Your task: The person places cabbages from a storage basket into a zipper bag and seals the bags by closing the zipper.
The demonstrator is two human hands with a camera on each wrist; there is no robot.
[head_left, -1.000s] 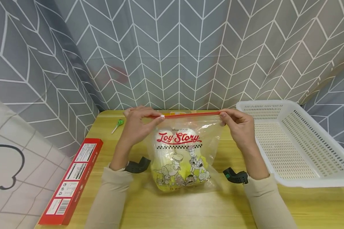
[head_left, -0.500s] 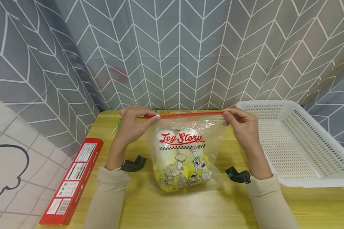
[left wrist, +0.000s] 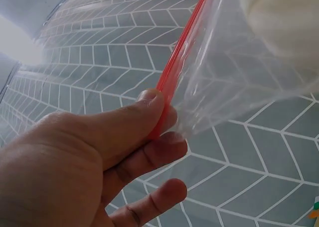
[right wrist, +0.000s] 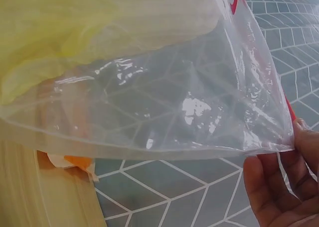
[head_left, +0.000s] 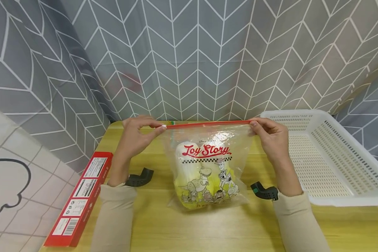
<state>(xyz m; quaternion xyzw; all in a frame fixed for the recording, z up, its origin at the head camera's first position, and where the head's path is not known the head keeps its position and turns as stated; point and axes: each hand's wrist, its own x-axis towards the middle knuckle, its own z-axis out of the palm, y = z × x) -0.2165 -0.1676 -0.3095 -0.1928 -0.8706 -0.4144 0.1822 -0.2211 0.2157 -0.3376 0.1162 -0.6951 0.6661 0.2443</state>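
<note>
A clear zip bag (head_left: 208,176) printed "Toy Story" stands upright at the middle of the table, with a bulky white and yellow thing (head_left: 189,164) inside. Its red zip strip (head_left: 208,124) is stretched nearly level between both hands. My left hand (head_left: 133,140) pinches the strip's left end between thumb and forefinger, right at a small white slider (head_left: 164,126). The left wrist view shows the thumb (left wrist: 129,115) pressed on the red strip, other fingers below. At the opposite top corner, my right hand (head_left: 274,140) pinches the strip and the film beneath it.
A white perforated basket (head_left: 349,201) stands on the right. A long red box (head_left: 82,199) lies along the table's left edge. Behind the bag lies an orange and white packet (right wrist: 77,162), mostly hidden. A patterned grey curtain (head_left: 195,63) hangs behind the table.
My left hand has moved left with the white slider, while my right hand moved right with its corner. The bag has shifted slightly right. The green lollipop is now hidden behind my left hand.
</note>
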